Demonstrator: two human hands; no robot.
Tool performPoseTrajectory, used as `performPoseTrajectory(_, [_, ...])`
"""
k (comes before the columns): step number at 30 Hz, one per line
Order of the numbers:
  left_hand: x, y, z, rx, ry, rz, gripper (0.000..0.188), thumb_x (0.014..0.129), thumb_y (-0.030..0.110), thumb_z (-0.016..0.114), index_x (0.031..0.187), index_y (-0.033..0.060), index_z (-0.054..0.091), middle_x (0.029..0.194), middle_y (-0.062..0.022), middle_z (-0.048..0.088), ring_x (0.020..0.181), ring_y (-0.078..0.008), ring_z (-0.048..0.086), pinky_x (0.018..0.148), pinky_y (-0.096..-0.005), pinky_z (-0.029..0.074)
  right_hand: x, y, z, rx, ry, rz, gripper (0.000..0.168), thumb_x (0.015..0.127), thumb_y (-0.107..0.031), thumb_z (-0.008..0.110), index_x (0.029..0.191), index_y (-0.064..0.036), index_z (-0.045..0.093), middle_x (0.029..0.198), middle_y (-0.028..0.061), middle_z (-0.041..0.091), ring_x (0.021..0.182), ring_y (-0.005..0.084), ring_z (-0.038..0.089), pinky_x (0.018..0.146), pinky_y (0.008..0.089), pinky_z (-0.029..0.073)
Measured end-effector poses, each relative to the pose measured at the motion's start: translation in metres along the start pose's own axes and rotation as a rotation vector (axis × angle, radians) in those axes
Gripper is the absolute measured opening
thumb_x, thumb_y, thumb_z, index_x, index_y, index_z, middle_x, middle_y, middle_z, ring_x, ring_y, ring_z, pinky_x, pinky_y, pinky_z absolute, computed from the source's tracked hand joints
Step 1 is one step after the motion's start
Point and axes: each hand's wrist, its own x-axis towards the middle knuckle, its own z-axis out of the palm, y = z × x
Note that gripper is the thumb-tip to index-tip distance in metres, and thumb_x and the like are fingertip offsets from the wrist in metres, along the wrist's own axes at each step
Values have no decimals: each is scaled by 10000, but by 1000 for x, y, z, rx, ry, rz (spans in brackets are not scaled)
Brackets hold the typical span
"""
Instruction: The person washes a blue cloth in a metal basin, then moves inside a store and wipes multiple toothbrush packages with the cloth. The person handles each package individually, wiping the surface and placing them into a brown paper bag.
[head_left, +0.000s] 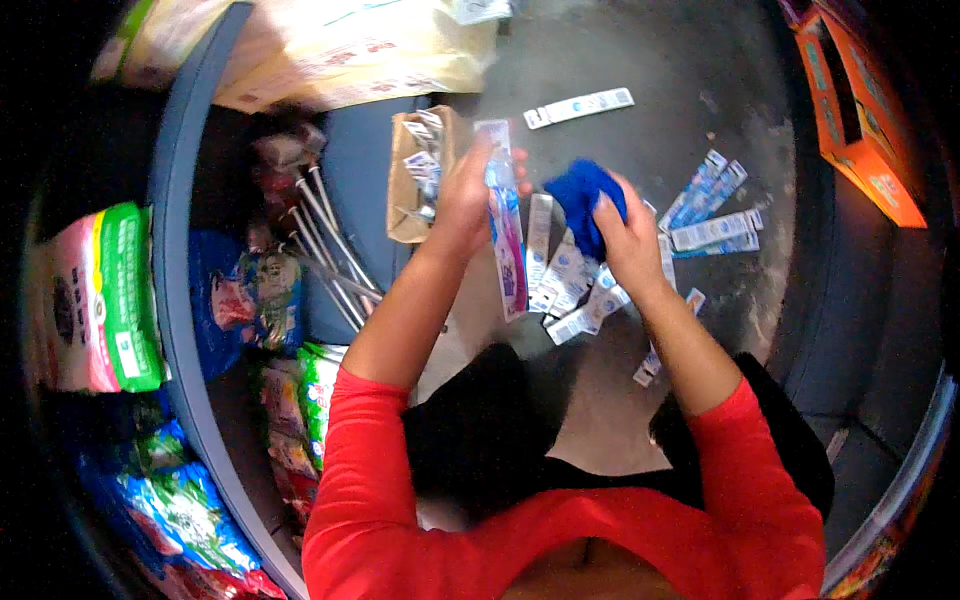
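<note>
In my left hand (466, 193) is a long packaged toothbrush (508, 251), held upright by its upper part, with pink and blue showing through the pack. My right hand (634, 236) grips a crumpled blue cloth (583, 201), a little to the right of the pack and apart from it. Beneath the hands, several similar slim packs (574, 274) lie overlapping on the grey floor (645, 90); the right hand and cloth partly hide them. Other packs (716, 229) fan out to the right. One single pack (579, 108) lies farther off.
Left of my left hand stands an open cardboard box (401, 214) holding small packs. Metal rods (330, 232) and bagged goods (315, 397) sit on a low shelf at left, behind a grey shelf edge (174, 187). An orange box (862, 124) rests at the upper right.
</note>
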Motion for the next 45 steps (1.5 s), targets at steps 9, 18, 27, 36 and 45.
performPoseTrajectory(9, [-5, -13, 34, -252, 37, -68, 365, 947, 329, 423, 1143, 38, 525, 1062, -107, 594, 951, -230, 588, 839, -369, 485, 6, -37, 50, -578, 15, -333, 526, 784, -105, 598, 1282, -60, 436, 1168, 210, 442, 993, 412, 521, 812, 429, 470])
performPoseTrajectory(18, [4, 18, 19, -116, 63, 34, 525, 942, 502, 360, 1156, 56, 537, 883, -63, 617, 764, -158, 605, 654, -295, 519, -4, -20, 11, -139, -104, 20, 371, 819, -98, 503, 1182, -27, 529, 1108, 161, 580, 1039, 258, 562, 858, 350, 461])
performPoseTrajectory(27, [-21, -15, 52, -75, -157, -258, 445, 948, 425, 420, 1178, 48, 474, 954, -70, 597, 777, -171, 614, 686, -299, 523, 39, -11, -1, 14, -71, -72, 485, 819, -105, 643, 1262, -60, 450, 1109, 108, 577, 977, 182, 569, 862, 301, 454])
performPoseTrajectory(36, [-24, -20, 38, 265, -317, -71, 364, 876, 108, 541, 1214, -14, 483, 1035, -102, 612, 885, -150, 605, 806, -284, 499, 45, -16, -20, -52, -92, 87, 453, 767, -194, 731, 1111, 1, 511, 939, 88, 621, 785, 143, 601, 691, 271, 505])
performPoseTrajectory(45, [-36, 6, 43, 22, -380, -212, 474, 888, 199, 568, 1283, -15, 419, 1022, -157, 622, 840, -188, 627, 752, -293, 521, 41, -33, -26, 355, -215, 115, 426, 800, -141, 683, 1167, -26, 498, 983, 60, 611, 867, 137, 585, 774, 285, 496])
